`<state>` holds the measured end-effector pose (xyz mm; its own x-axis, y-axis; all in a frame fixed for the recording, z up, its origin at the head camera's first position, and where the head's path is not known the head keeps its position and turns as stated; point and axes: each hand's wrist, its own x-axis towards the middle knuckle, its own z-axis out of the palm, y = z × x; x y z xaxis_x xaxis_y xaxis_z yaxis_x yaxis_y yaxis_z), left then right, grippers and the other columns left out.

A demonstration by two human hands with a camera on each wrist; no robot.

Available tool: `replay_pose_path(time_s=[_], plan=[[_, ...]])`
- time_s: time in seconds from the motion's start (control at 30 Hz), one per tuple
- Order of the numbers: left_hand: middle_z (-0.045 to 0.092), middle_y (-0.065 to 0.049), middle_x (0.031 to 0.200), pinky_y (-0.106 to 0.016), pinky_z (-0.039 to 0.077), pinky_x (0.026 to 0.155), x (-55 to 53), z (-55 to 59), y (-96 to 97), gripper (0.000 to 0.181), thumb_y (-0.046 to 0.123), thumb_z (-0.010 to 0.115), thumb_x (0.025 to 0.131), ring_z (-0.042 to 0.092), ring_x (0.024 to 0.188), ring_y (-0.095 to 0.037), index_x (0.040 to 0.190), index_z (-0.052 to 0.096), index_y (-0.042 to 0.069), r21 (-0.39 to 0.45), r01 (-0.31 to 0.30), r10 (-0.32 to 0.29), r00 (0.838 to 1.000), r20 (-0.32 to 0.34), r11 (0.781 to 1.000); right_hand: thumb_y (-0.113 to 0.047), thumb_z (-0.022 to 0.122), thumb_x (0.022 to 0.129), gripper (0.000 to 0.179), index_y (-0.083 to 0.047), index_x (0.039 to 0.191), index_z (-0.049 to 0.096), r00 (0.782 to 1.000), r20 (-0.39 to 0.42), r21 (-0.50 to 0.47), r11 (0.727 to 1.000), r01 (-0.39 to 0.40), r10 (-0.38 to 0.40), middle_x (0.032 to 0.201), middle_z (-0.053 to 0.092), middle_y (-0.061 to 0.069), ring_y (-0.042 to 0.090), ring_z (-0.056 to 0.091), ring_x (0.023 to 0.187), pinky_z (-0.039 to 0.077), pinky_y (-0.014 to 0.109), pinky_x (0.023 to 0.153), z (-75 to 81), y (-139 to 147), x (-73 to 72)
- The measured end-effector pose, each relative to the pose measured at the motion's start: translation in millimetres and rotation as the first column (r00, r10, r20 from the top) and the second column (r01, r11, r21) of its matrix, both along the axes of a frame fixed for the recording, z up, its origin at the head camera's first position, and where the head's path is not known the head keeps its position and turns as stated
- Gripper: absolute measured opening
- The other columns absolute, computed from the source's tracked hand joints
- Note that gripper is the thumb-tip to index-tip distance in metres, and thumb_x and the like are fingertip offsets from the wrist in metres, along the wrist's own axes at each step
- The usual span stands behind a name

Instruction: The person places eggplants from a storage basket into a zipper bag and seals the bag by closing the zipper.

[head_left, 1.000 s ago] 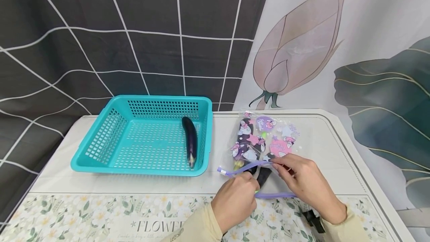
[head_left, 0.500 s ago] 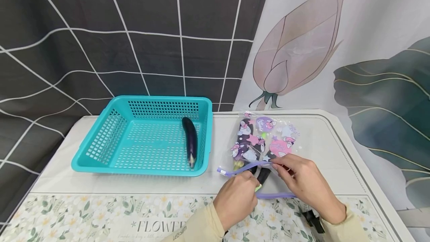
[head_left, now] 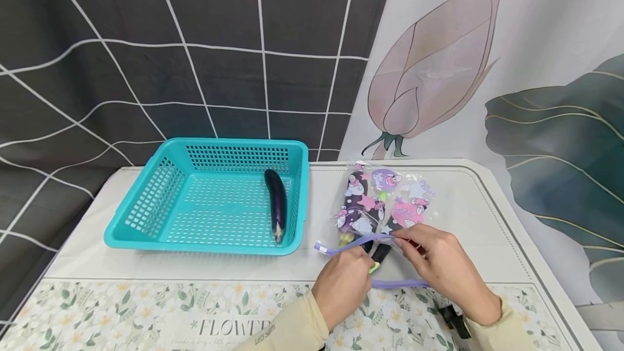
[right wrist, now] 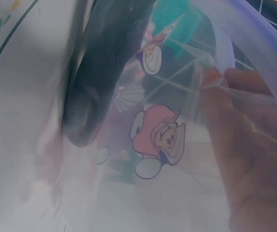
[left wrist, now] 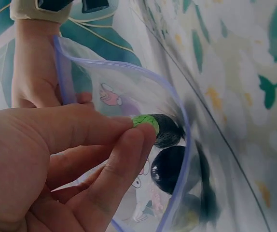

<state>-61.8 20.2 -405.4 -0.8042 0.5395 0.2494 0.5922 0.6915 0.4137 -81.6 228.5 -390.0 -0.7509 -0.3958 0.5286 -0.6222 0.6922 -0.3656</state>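
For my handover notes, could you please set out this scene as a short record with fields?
Surface: table with a floral mat
Left hand: pinches the green stem of an eggplant at the mouth of the bag
Right hand: grips the rim of the zip bag, holding it open
Bag: clear, cartoon prints, purple zip strip; a second dark eggplant lies inside it
Basket: teal, to the left of the bag, with one eggplant in basket along its right side
Backdrop: dark tiled cloth, flower print
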Motion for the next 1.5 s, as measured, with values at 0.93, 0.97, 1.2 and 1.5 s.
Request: replay_pose_path(time_s=[0.93, 0.97, 1.2, 1.5], plan=[[0.063, -0.001, 0.071, -0.019, 0.048, 0.048, -1.3, -16.7, 6.8, 0.005, 0.008, 0.076, 0.086, 0.060, 0.057, -0.010, 0.086, 0.073, 0.004, -0.087, -0.115, 0.104, 0.987, -0.125, 0.990, 0.004, 0.078, 0.077, 0.022, -0.011, 0.094, 0.077, 1.000, -0.001, 0.004, 1.000, 0.002, -0.002, 0.081, 0.067, -0.010, -0.003, 0.046, 0.062, 0.039, 0.011, 0.054, -0.5, -0.9, -0.2], [0.063, -0.001, 0.071, -0.019, 0.048, 0.048, -1.5, -16.6, 6.7, 0.005, 0.008, 0.075, 0.086, 0.060, 0.057, -0.010, 0.087, 0.073, 0.004, -0.087, -0.113, 0.102, 0.987, -0.124, 0.990, 0.004, 0.078, 0.077, 0.022, -0.011, 0.094, 0.077, 1.000, 0.001, 0.005, 1.000, 0.003, -0.003, 0.081, 0.067, -0.010, -0.003, 0.046, 0.062, 0.039, 0.011, 0.054, -0.4, -0.8, -0.2], [0.064, -0.002, 0.073, -0.019, 0.049, 0.050, -2.2, -15.2, 6.0, 0.005, 0.007, 0.075, 0.085, 0.062, 0.059, -0.010, 0.088, 0.074, 0.003, -0.097, -0.100, 0.088, 0.989, -0.120, 0.990, 0.004, 0.078, 0.078, 0.022, -0.011, 0.094, 0.077, 1.000, 0.013, 0.005, 1.000, 0.009, -0.009, 0.081, 0.066, -0.010, -0.003, 0.045, 0.061, 0.038, 0.011, 0.054, -0.4, -0.4, 0.2], [0.064, -0.002, 0.072, -0.019, 0.050, 0.050, -0.5, -11.5, 6.3, 0.004, 0.007, 0.076, 0.084, 0.062, 0.060, -0.010, 0.084, 0.073, 0.003, -0.121, -0.099, 0.083, 0.988, -0.132, 0.988, 0.004, 0.078, 0.078, 0.022, -0.011, 0.094, 0.077, 1.000, 0.009, 0.004, 1.000, 0.009, -0.009, 0.079, 0.064, -0.011, -0.003, 0.045, 0.061, 0.037, 0.011, 0.053, -0.3, -0.6, 0.0]])
